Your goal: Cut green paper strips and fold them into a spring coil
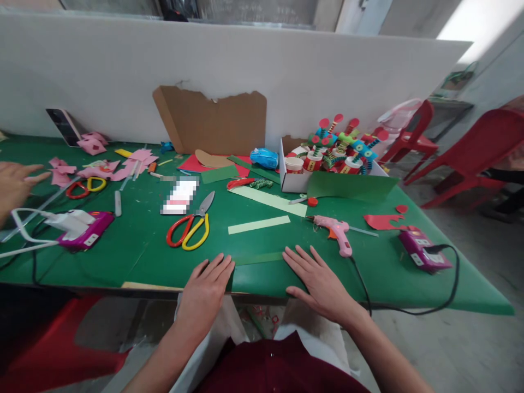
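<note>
My left hand lies flat on the near edge of the green table, fingers spread, holding nothing. My right hand rests flat beside it, fingers stretched out. Between the two hands lies a dark green paper strip, its ends at my fingertips. A pale green strip lies just beyond. Red-and-yellow scissors sit left of centre. A pink glue gun lies just beyond my right hand.
A white box of paper-cup crafts stands at the back right. Purple power strips sit at both sides, a black cable trailing off the right one. Another person's hand reaches in at far left near pink paper pieces. Red chairs stand right.
</note>
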{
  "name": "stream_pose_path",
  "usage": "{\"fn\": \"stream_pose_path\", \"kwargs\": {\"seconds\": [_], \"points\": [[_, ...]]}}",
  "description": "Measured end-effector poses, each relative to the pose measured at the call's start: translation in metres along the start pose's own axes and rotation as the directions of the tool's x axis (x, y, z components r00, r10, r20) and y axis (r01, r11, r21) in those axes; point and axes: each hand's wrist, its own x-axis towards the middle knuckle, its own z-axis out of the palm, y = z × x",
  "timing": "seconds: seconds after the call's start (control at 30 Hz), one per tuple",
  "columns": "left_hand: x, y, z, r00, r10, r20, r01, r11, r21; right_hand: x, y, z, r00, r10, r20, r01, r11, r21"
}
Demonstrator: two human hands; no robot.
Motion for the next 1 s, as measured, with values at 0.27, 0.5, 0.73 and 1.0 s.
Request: {"fn": "stream_pose_path", "kwargs": {"seconds": [0.27, 0.5, 0.73, 1.0], "points": [[0.021, -0.014, -0.006, 0.989, 0.15, 0.016, -0.15, 0.988, 0.034, -0.012, 0.013, 0.007, 0.991, 0.104, -0.081, -0.109, 0.992, -0.062], [0.043, -0.011, -0.019, 0.983, 0.131, 0.132, -0.131, 0.991, -0.008, -0.013, 0.011, 0.001, 0.981, 0.135, -0.137, -0.136, 0.991, 0.001], [0.106, -0.018, 0.0, 0.989, 0.056, 0.138, -0.05, 0.998, -0.048, 0.007, -0.009, -0.001, 0.976, 0.14, -0.168, -0.139, 0.99, 0.016], [0.125, -0.019, 0.014, 0.988, 0.049, 0.146, -0.06, 0.996, 0.072, 0.019, -0.009, -0.008, 0.916, 0.198, -0.348, -0.152, 0.976, 0.155]]}}
